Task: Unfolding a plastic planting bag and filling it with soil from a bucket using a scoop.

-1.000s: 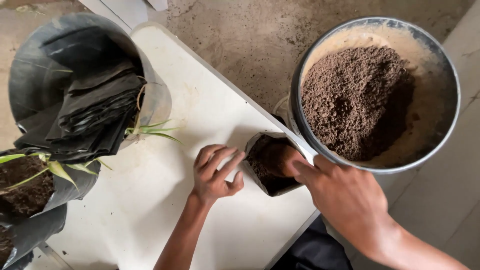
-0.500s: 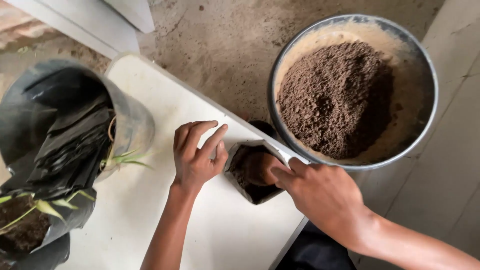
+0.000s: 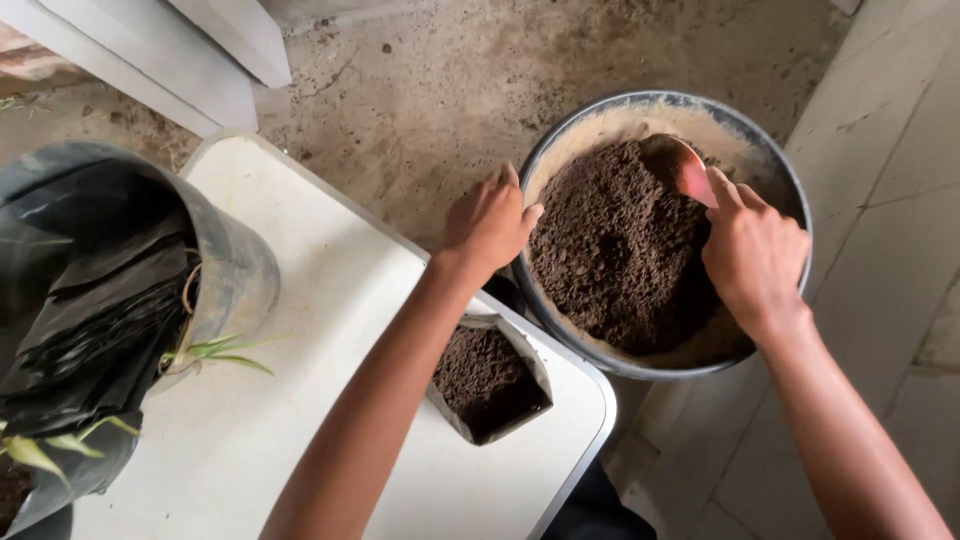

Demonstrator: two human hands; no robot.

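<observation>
A round metal basin point(image 3: 770, 170) full of brown soil point(image 3: 610, 250) stands on the floor beside a white table point(image 3: 290, 400). My left hand point(image 3: 487, 222) grips the basin's near rim. Inside the basin, my right hand point(image 3: 752, 255) holds a reddish scoop point(image 3: 682, 167) with its bowl dug into the soil. A small black planting bag point(image 3: 490, 382) partly filled with soil stands open on the table's corner, under my left forearm.
A large black bucket point(image 3: 215, 250) lined with folded black plastic bags point(image 3: 90, 320) sits at the table's left, with green leaves point(image 3: 215, 352) poking out. Concrete floor lies beyond, pale tiles to the right, and a white board point(image 3: 225, 40) at top left.
Both hands left the small bag on the table. The left hand moved up to the basin's rim, and the right hand moved into the basin with a scoop.
</observation>
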